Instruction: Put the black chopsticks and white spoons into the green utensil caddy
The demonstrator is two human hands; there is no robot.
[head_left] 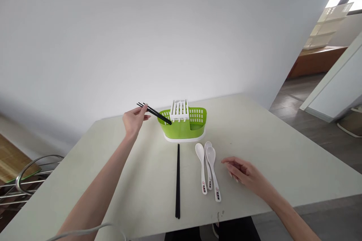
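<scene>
Two black plastic chopsticks pinched in closed left hand fingers, tips angled into green slotted cutlery caddy on pale counter. Right hand loose, open, holding nothing, beside three white ceramic spoons.

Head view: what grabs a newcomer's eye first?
The green utensil holder with its white slotted insert, standing mid-table toward the far edge. The left hand holds a pair of black chopsticks, tips dipping into the holder's left side. In front lie another black chopstick pair and three white spoons, with the right hand resting empty just right of the spoons.
</scene>
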